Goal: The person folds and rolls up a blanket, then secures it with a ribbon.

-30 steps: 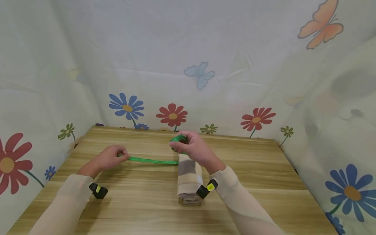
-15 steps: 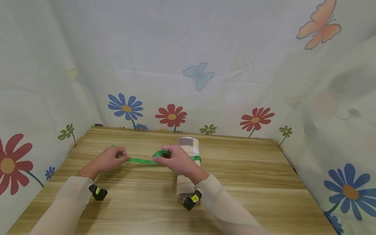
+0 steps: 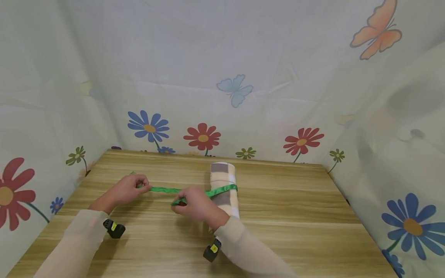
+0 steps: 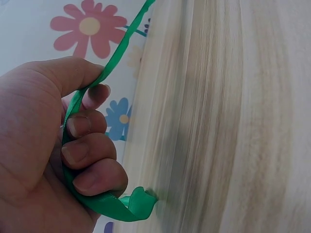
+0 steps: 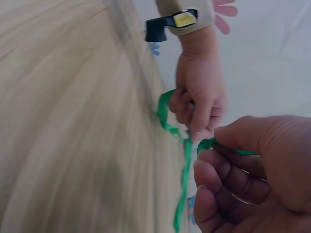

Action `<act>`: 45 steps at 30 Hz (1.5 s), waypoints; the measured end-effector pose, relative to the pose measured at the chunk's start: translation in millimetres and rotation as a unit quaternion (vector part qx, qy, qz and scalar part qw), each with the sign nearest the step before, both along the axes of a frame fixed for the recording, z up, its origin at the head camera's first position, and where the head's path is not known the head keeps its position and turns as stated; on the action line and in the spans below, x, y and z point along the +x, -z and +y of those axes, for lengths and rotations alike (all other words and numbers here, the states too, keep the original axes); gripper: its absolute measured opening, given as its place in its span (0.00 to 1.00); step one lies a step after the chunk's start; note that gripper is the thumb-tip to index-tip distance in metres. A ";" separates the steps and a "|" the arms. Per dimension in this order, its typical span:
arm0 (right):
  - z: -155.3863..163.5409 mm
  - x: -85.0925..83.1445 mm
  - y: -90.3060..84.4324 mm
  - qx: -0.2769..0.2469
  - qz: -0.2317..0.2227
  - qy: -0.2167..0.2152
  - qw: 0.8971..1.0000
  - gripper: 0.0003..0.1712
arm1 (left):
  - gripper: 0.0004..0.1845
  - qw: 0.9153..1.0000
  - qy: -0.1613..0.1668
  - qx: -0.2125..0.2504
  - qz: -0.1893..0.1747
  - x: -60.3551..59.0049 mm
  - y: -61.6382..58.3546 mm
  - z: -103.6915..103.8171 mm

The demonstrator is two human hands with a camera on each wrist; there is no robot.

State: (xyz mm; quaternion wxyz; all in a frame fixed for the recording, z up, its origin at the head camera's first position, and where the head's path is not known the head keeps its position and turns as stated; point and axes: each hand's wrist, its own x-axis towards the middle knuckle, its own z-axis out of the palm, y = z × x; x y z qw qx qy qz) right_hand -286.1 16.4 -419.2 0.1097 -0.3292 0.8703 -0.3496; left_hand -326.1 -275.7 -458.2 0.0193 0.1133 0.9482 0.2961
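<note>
A rolled checked towel point(image 3: 220, 170) in beige, grey and white lies lengthwise on the wooden table. Across its top runs a green ribbon point(image 3: 222, 190), which bends over the towel's right side. My left hand point(image 3: 129, 189), left of the roll, pinches one stretch between thumb and forefinger; in the left wrist view the ribbon point(image 4: 116, 53) passes through the curled fingers and its tail hangs below. My right hand point(image 3: 196, 204), just left of the towel and overlapping it in the head view, pinches the other stretch. Its ribbon shows between thumb and forefinger in the right wrist view.
The wooden table point(image 3: 292, 200) is bounded at the back and sides by a pale curtain point(image 3: 167, 58) printed with flowers and butterflies. A small black camera sits on each wrist, the right one point(image 3: 212, 251) low near the towel's front end.
My right hand has come leftward and toward the front, drawing its ribbon stretch over the towel from right to left. My left hand keeps its grip nearly in place.
</note>
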 end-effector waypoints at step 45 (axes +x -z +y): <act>13.1 12.7 1.0 0.061 0.006 -0.003 0.998 0.13 | 0.12 1.000 0.001 0.010 0.012 4.1 -5.4 4.9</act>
